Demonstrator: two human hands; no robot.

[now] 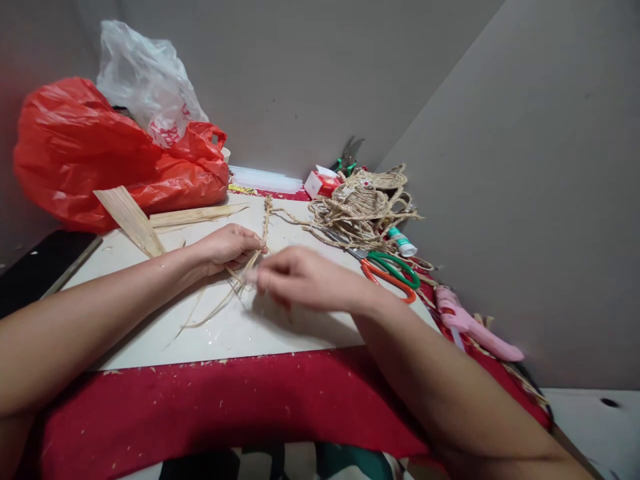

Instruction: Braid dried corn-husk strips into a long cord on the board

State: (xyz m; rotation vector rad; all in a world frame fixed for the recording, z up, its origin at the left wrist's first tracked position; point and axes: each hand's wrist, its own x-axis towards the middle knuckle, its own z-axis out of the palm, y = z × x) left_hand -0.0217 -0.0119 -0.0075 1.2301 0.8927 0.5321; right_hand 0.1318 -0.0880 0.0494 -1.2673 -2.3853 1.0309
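Observation:
My left hand [231,248] pinches a thin braided cord of dry straw [267,217] near its lower end. The finished-looking braid runs away from me over the white board [310,333]. Below the pinch, several loose straw strands [220,308] fan out toward the lower left. My right hand [303,277], slightly blurred, is just to the right with its fingers curled and tips at these strands. It appears closed on one strand, though the contact is partly smeared. A thin tail of cord links the braid's far end to a coiled heap of braided rope [357,207].
Scissors [393,270] with green and orange handles lie right of my right hand, near a pink glue gun [473,327]. Dry husk strips [131,221], a red plastic bag [95,157] and a black flat object [45,270] are left. Pruning shears [347,159] lie behind the rope.

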